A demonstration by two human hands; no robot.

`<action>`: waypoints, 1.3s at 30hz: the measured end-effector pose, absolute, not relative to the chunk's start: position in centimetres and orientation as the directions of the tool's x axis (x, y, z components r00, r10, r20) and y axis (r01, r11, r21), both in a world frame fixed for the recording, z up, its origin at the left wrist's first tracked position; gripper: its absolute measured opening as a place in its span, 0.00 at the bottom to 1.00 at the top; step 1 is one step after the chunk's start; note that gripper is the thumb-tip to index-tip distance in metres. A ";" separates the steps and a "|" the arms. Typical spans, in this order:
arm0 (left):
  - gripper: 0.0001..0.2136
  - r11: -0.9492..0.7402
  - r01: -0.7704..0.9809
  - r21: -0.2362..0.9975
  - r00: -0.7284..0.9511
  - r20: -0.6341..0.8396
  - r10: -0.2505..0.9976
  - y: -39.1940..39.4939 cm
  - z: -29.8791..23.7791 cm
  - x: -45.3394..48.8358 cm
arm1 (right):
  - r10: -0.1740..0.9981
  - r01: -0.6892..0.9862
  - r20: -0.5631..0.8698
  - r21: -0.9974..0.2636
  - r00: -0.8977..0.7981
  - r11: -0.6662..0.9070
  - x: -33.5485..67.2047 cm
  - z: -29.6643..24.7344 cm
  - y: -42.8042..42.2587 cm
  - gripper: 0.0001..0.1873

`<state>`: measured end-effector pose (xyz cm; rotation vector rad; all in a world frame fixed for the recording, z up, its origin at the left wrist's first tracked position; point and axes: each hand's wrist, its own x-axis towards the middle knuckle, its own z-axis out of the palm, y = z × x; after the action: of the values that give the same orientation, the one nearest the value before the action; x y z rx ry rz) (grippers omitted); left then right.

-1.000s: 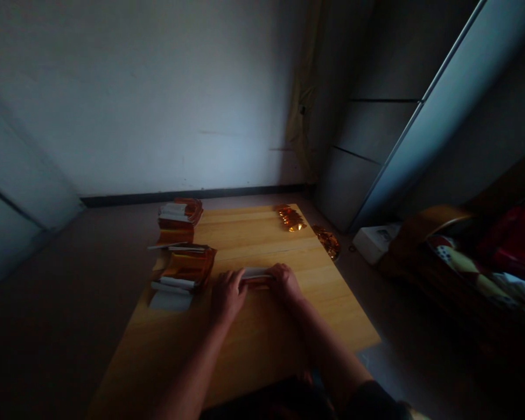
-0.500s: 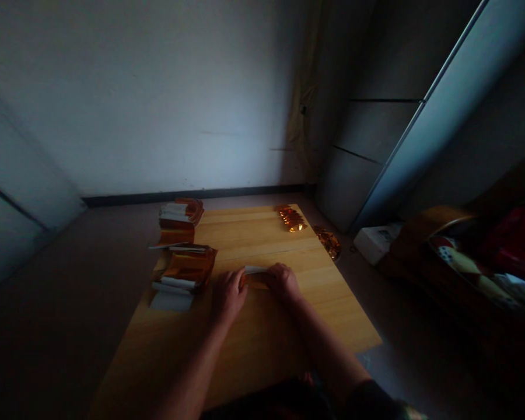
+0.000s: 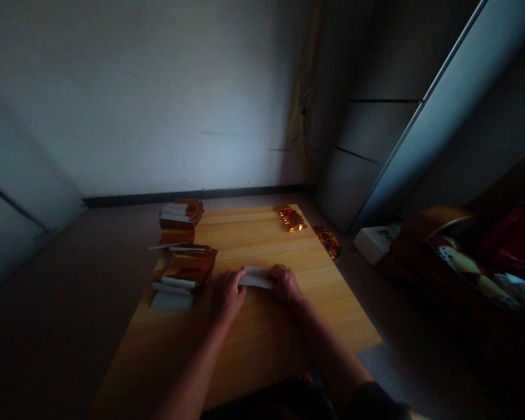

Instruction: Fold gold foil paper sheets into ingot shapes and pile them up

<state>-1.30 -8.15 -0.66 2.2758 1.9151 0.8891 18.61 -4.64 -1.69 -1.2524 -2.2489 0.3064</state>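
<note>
Between my two hands, low over the wooden table (image 3: 245, 350), is a small sheet of foil paper (image 3: 257, 277), its pale side facing up. My left hand (image 3: 228, 294) is closed on the sheet's left end, thumb and fingers pinching it. On the right end, my right hand (image 3: 285, 282) grips the paper with curled fingers. Left of my left hand lies a stack of copper-coloured foil paper (image 3: 186, 265) with pale backs showing. Behind it sits another foil stack (image 3: 181, 213) at the table's far left corner.
Shiny folded foil pieces (image 3: 291, 219) stand in a row at the far right corner. More folded foil (image 3: 328, 242) lies lower, beyond the right edge. A white box (image 3: 374, 242) and a wooden armchair (image 3: 446, 219) are at the right. The wall (image 3: 192, 116) rises behind.
The paper between my hands showed mostly its copper side with a pale far strip; now its pale side faces up. Both hands stay in nearly the same place.
</note>
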 end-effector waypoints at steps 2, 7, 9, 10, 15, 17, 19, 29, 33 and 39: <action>0.18 -0.230 0.894 0.383 0.067 0.394 0.916 -8.1 -0.7 -1.3 | 0.834 0.718 0.341 -0.429 -0.433 0.548 18.6 -1.5 -4.7 0.15; 0.15 -0.236 0.901 0.363 0.088 0.382 0.920 -8.0 -1.0 -1.5 | 0.844 0.743 0.295 -0.403 -0.448 0.535 18.7 -1.2 -4.9 0.13; 0.12 -0.246 0.901 0.358 0.094 0.392 0.915 -8.0 -1.1 -1.6 | 0.846 0.751 0.276 -0.392 -0.455 0.532 18.7 -0.9 -5.1 0.13; 0.11 -0.254 0.899 0.357 0.100 0.396 0.913 -8.0 -1.1 -1.6 | 0.847 0.755 0.269 -0.386 -0.458 0.530 18.8 -0.7 -5.2 0.13; 0.12 -0.288 0.888 0.359 0.138 0.388 0.911 -8.2 -1.1 -1.7 | 0.834 0.771 0.261 -0.321 -0.486 0.549 18.7 0.5 -6.0 0.10; 0.14 -0.286 0.890 0.354 0.143 0.380 0.914 -8.2 -1.0 -1.7 | 0.821 0.778 0.265 -0.272 -0.505 0.566 18.7 0.8 -6.5 0.09; 0.14 -0.283 0.901 0.330 0.152 0.370 0.916 -8.4 -0.9 -1.6 | 0.804 0.778 0.270 -0.223 -0.530 0.587 18.8 1.0 -6.9 0.09; 0.16 -0.385 0.897 0.219 0.291 0.363 0.885 -9.5 -0.4 -2.4 | 0.751 0.749 0.261 -0.132 -0.606 0.650 19.7 1.1 -7.8 0.09; 0.18 -0.423 0.885 0.194 0.342 0.346 0.874 -9.9 0.1 -2.7 | 0.759 0.753 0.251 -0.139 -0.601 0.643 19.9 1.2 -7.8 0.10; 0.14 -0.481 0.852 0.206 0.393 0.356 0.848 -10.4 0.4 -2.7 | 0.780 0.777 0.258 -0.140 -0.569 0.613 19.8 0.8 -7.9 0.11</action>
<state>-2.72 -10.41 0.42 2.6296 1.6046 0.6626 19.76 -7.91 0.77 -1.2641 -2.5473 0.0153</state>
